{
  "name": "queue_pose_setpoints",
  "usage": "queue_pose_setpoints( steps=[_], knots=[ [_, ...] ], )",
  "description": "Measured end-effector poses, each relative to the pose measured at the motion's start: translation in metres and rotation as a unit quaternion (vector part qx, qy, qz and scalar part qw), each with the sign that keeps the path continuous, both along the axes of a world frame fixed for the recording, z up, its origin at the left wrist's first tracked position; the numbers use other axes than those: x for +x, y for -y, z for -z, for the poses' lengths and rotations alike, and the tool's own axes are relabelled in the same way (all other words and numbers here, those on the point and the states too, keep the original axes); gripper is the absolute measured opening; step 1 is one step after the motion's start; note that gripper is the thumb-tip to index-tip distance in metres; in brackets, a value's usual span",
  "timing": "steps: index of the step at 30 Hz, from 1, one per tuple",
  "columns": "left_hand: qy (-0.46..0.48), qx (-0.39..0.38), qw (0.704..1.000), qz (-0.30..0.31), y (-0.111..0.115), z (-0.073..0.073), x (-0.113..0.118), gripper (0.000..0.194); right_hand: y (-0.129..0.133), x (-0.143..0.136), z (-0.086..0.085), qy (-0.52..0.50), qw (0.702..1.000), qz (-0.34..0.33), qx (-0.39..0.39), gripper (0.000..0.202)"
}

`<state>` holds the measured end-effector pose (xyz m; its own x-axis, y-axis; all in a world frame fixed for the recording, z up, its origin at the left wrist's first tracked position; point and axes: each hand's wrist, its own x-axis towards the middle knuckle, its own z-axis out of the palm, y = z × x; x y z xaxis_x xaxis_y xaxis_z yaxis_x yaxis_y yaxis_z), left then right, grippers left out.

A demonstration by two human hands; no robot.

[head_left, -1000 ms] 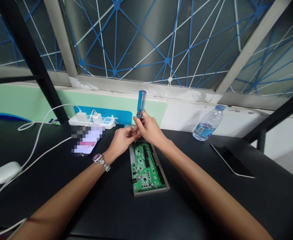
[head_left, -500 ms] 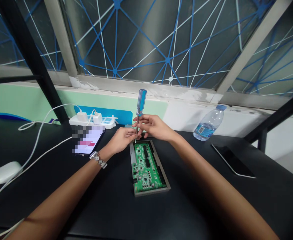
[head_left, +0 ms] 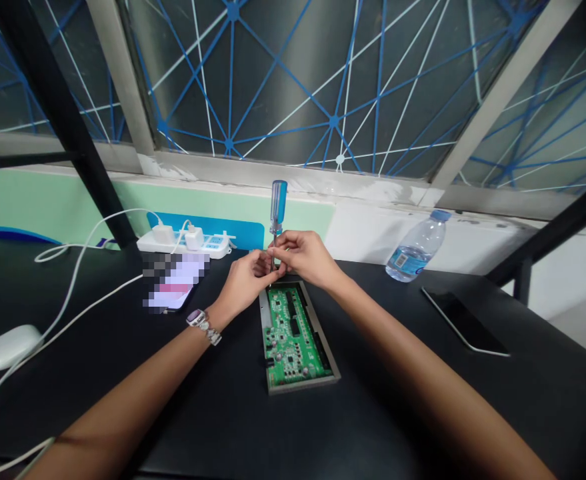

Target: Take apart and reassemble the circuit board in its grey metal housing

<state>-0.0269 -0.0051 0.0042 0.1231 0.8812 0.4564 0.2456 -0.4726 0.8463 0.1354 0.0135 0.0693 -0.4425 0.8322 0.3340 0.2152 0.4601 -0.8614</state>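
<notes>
A screwdriver (head_left: 279,203) with a blue and clear handle stands nearly upright over the far left corner of a green circuit board (head_left: 293,333). The board sits in a shallow grey metal frame (head_left: 305,387) on the black table. My right hand (head_left: 305,257) pinches the screwdriver's shaft just below the handle. Lower down, my left hand (head_left: 250,273) has its fingers closed around the shaft near the tip, against the frame's far edge. The fingers hide much of the shaft, and whether the tip touches a screw cannot be made out.
Left of my hands lies a lit phone (head_left: 180,283), with a white power strip (head_left: 187,241) and cables behind it. A white adapter (head_left: 13,347) rests at far left. To the right are a water bottle (head_left: 415,250) and a dark-screened phone (head_left: 463,323).
The screwdriver has become slightly more upright, its handle shifting a little left. My left fingers have closed in on the shaft, and the left wrist has turned slightly.
</notes>
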Motion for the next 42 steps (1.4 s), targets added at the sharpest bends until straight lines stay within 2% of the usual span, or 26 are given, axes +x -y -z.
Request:
queue_pose_setpoints(
  steps=[2,5,10,15,18,22,27,30,32,35,38,42],
  knots=[
    [0.012,0.005,1.0,-0.018,0.002,0.0,0.002,0.026,-0.001,-0.001,0.002,0.001,1.0,0.018,0.016,0.025],
    [0.035,-0.004,0.999,-0.012,0.002,-0.001,0.003,0.027,-0.002,-0.002,0.005,0.009,0.997,0.055,0.048,0.025],
    [0.09,-0.072,0.992,0.056,-0.005,-0.001,-0.001,0.023,-0.002,-0.001,0.006,0.023,0.994,0.078,0.066,0.025],
    [0.085,-0.143,0.978,0.126,-0.008,-0.007,-0.007,0.023,0.0,0.003,-0.001,0.022,1.0,0.01,-0.003,0.024],
    [0.068,-0.137,0.973,0.172,-0.007,-0.011,-0.01,0.022,0.004,0.005,-0.009,0.015,0.997,-0.045,-0.064,0.027],
    [0.05,-0.124,0.973,0.19,-0.007,-0.012,-0.013,0.02,0.009,0.004,-0.015,0.013,0.994,-0.074,-0.082,0.025],
    [0.056,-0.101,0.977,0.177,-0.006,-0.008,-0.008,0.023,0.006,0.003,-0.011,0.009,0.998,-0.034,-0.058,0.015],
    [0.028,-0.051,0.994,0.096,-0.002,-0.004,-0.002,0.031,0.002,0.003,-0.005,0.001,1.0,-0.012,-0.019,0.015],
    [-0.001,-0.015,1.0,0.027,0.002,-0.003,0.001,0.028,0.0,0.003,-0.001,-0.002,1.0,0.005,0.005,0.021],
    [-0.008,0.008,1.0,-0.023,0.007,-0.003,0.004,0.025,-0.001,0.001,0.003,0.004,0.999,0.037,0.031,0.024],
    [0.015,0.003,1.0,-0.026,0.007,-0.002,0.005,0.024,0.0,-0.001,0.006,0.018,0.995,0.079,0.056,0.024],
    [0.051,-0.036,0.998,0.016,-0.001,0.0,0.002,0.021,0.0,-0.001,0.007,0.023,0.993,0.1,0.055,0.024]
  ],
)
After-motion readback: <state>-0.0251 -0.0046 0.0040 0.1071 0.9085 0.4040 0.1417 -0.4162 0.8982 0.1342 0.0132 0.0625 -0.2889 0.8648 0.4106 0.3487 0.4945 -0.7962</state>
